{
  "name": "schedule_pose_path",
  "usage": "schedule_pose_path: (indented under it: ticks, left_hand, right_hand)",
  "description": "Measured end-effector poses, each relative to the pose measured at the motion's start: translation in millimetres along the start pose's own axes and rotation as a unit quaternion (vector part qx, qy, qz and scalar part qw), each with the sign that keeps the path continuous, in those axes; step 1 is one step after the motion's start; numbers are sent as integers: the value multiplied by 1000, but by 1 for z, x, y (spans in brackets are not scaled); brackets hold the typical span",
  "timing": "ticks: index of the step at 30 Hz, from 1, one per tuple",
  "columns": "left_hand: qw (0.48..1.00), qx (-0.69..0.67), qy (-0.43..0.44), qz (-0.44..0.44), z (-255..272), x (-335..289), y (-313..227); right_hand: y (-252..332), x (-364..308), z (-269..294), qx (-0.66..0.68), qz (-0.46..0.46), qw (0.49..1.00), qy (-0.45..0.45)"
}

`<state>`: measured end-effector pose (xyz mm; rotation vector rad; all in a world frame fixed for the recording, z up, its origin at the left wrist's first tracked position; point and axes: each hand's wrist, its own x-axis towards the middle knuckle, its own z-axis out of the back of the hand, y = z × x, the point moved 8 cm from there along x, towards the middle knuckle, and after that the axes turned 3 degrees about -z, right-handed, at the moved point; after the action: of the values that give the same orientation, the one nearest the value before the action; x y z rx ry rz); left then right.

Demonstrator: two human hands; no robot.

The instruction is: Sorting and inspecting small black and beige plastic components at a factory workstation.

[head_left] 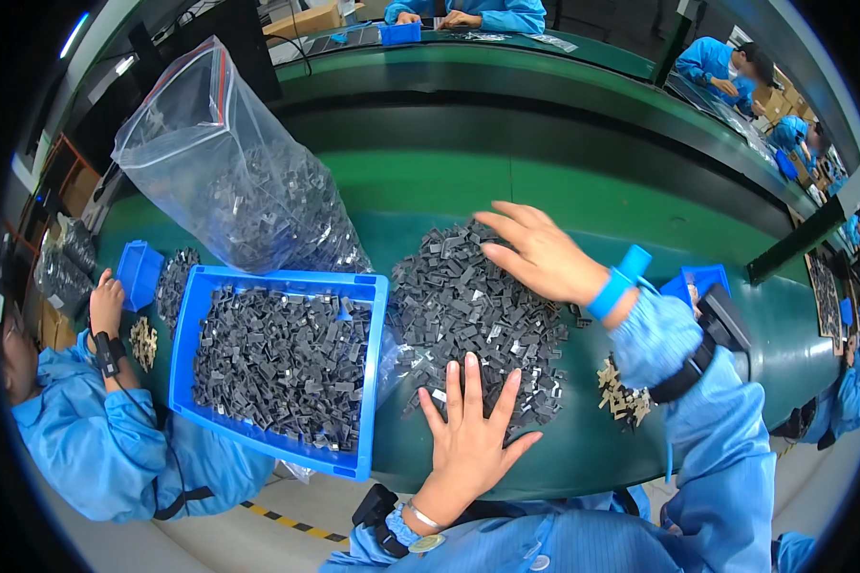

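A wide heap of small dark grey plastic parts [478, 296] lies spread on the green tabletop in front of me. My left hand [469, 432] rests at the near edge of this heap, fingers spread and palm down. At the far right side of the heap, my right hand [542, 253] reaches over the parts with its fingers stretched out. Neither hand shows anything held. Beside the heap on the left, a blue tray [380, 372] is filled with the same kind of dark parts.
Behind the tray leans a clear zip bag [268, 181] of dark parts. Small beige pieces [624, 393] and a small blue bin [695, 284] are on the right. A co-worker's hand [106, 304] is by another blue bin [139, 274] at left. More people sit across the bench.
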<state>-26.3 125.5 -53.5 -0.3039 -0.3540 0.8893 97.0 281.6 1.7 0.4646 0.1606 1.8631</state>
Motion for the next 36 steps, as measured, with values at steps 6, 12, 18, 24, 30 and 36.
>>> schedule_pose_path:
  ticks: [6,12,18,24,30,36]
  left_hand:
    - [1000,6,-5,4,0,-2,1]
    - [999,13,14,40,2,-3,5]
    - [1000,-7,14,11,-3,-4,4]
    - [996,57,-40,52,10,-14,17]
    - [997,52,-48,43,21,-27,25]
    - [997,47,-51,30,18,-21,23]
  right_hand:
    - [8,38,-57,18,-32,999,39]
    - [22,18,-61,68,1,993,93]
    - [33,-3,-34,-7,11,995,102]
    - [73,-73,83,16,67,993,93]
    - [66,-186,181,-30,-121,983,138]
    - [29,-265,158,-42,-197,977,68]
